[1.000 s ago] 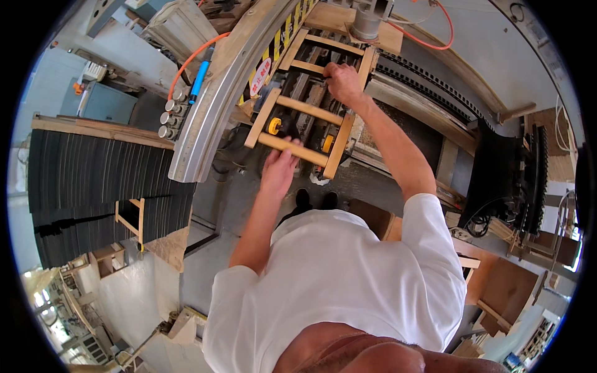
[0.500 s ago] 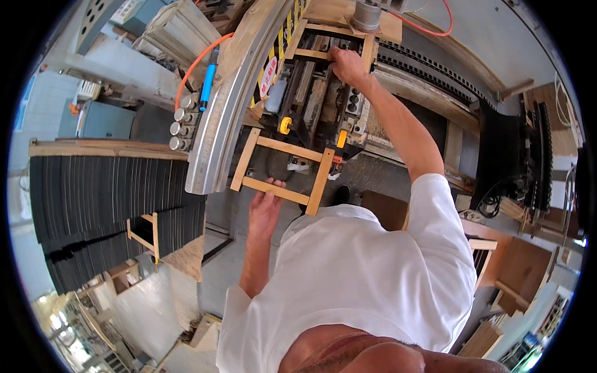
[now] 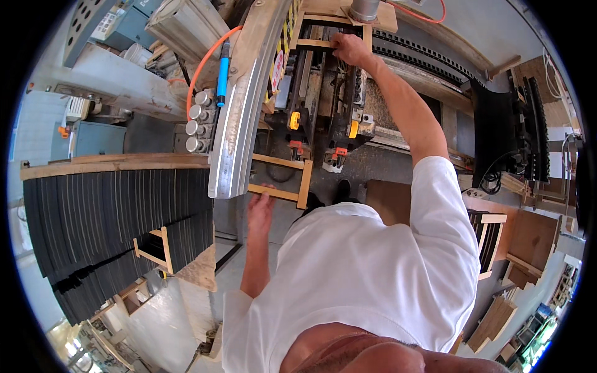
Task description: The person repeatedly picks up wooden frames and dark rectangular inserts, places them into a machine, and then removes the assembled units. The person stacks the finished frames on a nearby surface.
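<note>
My left hand (image 3: 260, 213) is closed on the near rail of a small wooden frame (image 3: 304, 184), made of light slats. The frame's left end is hidden by the metal beam. Farther off, my right hand (image 3: 350, 50) has its fingers closed on the near rail of a second wooden frame (image 3: 314, 43), which sits on the machine (image 3: 317, 87). Its far right corner lies beneath a grey cylinder (image 3: 364, 10).
A long metal beam (image 3: 239, 137) with a blue marker-like tube (image 3: 222, 81) runs along the left. Beyond it stands a stack of black-edged panels (image 3: 118, 211) with another wooden frame (image 3: 166, 248) on it. A black cable chain (image 3: 538, 124) hangs at the right.
The frame in my left hand has moved left, and its left end has gone behind the metal beam. My right hand stays at the frame on the machine. The whole view has shifted a little.
</note>
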Motion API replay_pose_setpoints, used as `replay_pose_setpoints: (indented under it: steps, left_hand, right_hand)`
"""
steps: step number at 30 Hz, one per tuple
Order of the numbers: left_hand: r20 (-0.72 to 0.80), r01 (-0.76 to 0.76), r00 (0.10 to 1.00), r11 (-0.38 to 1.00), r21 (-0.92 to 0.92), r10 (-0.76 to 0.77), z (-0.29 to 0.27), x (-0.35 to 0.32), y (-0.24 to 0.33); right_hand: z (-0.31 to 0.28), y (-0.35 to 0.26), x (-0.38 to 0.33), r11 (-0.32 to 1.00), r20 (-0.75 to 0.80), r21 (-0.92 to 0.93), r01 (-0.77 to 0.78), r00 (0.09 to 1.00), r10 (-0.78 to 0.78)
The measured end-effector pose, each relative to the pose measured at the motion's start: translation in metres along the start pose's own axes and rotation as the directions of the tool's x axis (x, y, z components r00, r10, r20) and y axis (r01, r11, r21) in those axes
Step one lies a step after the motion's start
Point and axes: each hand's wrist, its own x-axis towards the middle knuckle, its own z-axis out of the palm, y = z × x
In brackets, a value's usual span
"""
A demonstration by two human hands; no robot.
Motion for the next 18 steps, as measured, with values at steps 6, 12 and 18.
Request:
replay_pose_setpoints:
  steps: [6, 12, 18]
  left_hand:
    - [-0.029, 0.02, 0.999, 1.0, -0.003, -0.02, -0.001, 0.006, -0.022]
    - [-0.099, 0.026, 0.995, 0.998, 0.054, -0.02, 0.019, -0.002, -0.045]
    - [-0.135, -0.002, 0.991, 0.995, 0.101, 0.015, 0.04, -0.008, -0.065]
  right_hand:
    - [-0.004, 0.001, 0.005, 0.997, -0.002, 0.041, 0.059, 0.998, -0.059]
    - [-0.006, -0.001, 0.003, 0.992, 0.066, -0.109, 0.065, 0.996, -0.058]
    - [-0.01, -0.002, -0.002, 0.974, 0.087, -0.174, 0.148, 0.987, -0.135]
